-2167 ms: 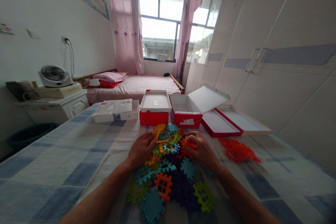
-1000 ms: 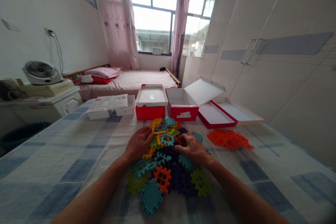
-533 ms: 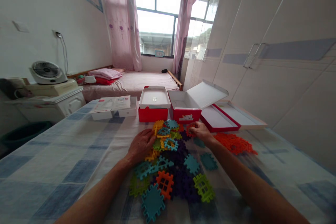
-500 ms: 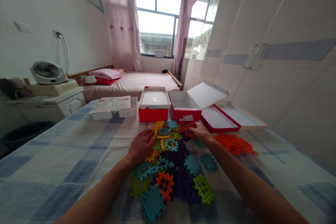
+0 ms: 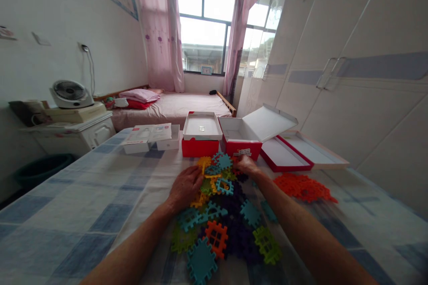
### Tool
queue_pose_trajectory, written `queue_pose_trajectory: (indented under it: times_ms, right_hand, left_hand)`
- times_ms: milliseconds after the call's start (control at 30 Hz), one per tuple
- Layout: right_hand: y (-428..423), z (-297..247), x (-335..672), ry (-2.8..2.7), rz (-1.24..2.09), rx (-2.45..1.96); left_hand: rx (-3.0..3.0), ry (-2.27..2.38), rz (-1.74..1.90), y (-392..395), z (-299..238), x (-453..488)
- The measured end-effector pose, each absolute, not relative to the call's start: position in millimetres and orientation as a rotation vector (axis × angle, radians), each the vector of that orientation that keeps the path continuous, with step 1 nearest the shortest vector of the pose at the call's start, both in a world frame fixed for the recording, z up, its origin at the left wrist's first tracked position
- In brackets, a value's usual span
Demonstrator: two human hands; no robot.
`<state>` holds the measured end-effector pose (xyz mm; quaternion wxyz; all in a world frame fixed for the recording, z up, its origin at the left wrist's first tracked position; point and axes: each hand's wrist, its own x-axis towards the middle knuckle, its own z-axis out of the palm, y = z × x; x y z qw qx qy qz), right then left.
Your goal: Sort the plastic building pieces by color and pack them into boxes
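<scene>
Blue plate [image 5: 201, 262]: nearest, one corner toward the wearer, tip by the bottom edge.
Pile of toothed pieces [image 5: 232, 220]: on the table between the forearms, long axis running away toward the boxes; dark purple pieces blur together.
Left hand [image 5: 186, 187]: palm down, fingers extended — resting along the pile's left edge.
Orange heap [image 5: 306, 187]: right of the right forearm, lying crosswise.
Right hand [image 5: 246, 164]: fingers bent at the pile's far right — fingertips obscured, grip impossible to tell.
Red box [image 5: 241, 149]: just beyond, open.

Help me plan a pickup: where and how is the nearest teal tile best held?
Probably pinch the teal tile by its near-left toothed edge, from the left: bare tablecloth borders it there; an orange tile crowds its far side.
</scene>
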<state>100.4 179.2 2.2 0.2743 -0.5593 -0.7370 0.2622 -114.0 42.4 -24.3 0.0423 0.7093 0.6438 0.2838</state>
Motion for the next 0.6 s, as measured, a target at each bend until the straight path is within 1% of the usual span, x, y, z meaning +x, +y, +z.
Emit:
queue_pose_trajectory:
  times_ms: [200, 333, 467, 600]
  right_hand:
    - [146, 19, 105, -1.964, 0.423, -1.513]
    - [128, 30, 137, -1.984, 0.175, -1.479]
    - [132, 33, 199, -1.936, 0.172, -1.643]
    - [147, 24, 261, -1.881, 0.213, -1.851]
  left_hand:
    - [2.185, 2.01, 0.846, 46, -30, -116]
    - [2.221, 1.985, 0.87, 47, -32, -117]
    - [2.227, 1.988, 0.88, 45, -31, -117]
    - [2.25, 1.974, 0.856, 45, -31, -117]
